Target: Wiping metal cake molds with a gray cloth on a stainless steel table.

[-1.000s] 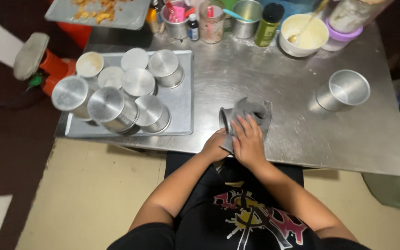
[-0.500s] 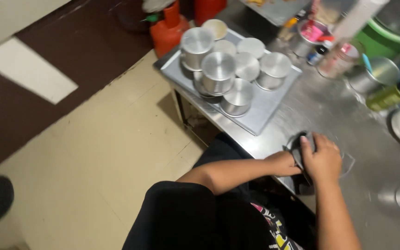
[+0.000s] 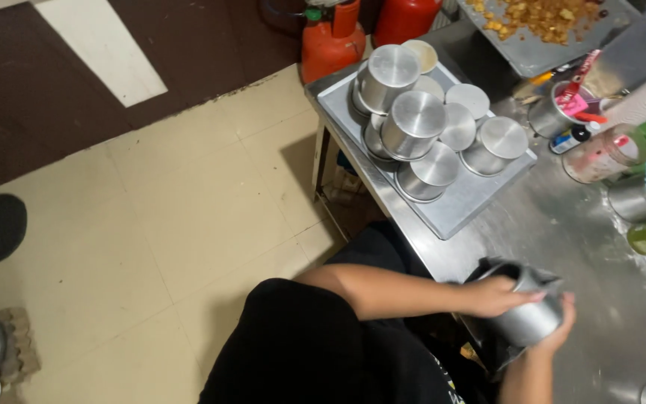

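A small shiny metal cup (image 3: 526,320) lies on its side at the near edge of the steel table (image 3: 600,247), wrapped partly in a dark grey cloth (image 3: 493,268). My left hand (image 3: 496,296) grips the cup and cloth from the tray side. My right hand (image 3: 559,328) cups the tin from the other side, fingers curled round its base. Both hands hold the same cup just above the tabletop.
A flat metal tray (image 3: 451,212) carries several upturned metal cups (image 3: 414,124), some stacked. Beyond are a tray of fried food (image 3: 543,22), jars and metal containers (image 3: 604,153). Two red gas cylinders (image 3: 330,39) stand on the floor. Beige tiles (image 3: 188,224) lie left.
The view has swung left and down toward the floor. Both hands have stayed on the cup and cloth at the table's near edge.
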